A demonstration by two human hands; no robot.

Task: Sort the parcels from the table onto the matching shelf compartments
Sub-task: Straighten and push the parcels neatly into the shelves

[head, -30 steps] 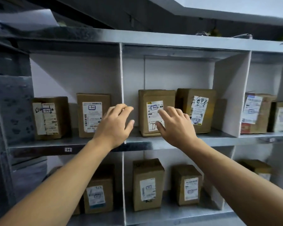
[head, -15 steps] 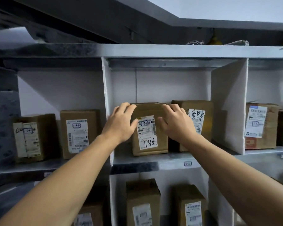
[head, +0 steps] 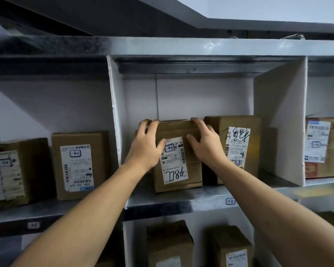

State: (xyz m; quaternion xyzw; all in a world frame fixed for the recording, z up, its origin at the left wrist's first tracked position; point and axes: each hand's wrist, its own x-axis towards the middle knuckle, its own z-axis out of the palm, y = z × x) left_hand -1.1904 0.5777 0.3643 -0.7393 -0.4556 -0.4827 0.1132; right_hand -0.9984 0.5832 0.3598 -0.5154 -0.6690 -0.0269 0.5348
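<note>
A brown cardboard parcel (head: 176, 170) with a white label marked "1-2" stands upright in the middle upper compartment of the grey metal shelf (head: 181, 199). My left hand (head: 146, 143) grips its upper left corner, fingers curled over the top edge. My right hand (head: 202, 141) grips its upper right corner the same way, thumb on the front face. A second parcel (head: 237, 147) with a scribbled label stands right beside it, partly behind my right wrist. The shelf edge below carries a "1-2" tag (head: 230, 201).
The left compartment holds two labelled parcels (head: 79, 164), the nearer marked "1-1". Another parcel (head: 323, 147) stands in the right compartment behind a white divider (head: 280, 120). Two more boxes (head: 170, 245) stand on the lower shelf. A white divider (head: 114, 122) flanks my left hand.
Both hands moved from in front of the parcel to its top corners and now grip it. The view has moved closer to the shelf and shifted left.
</note>
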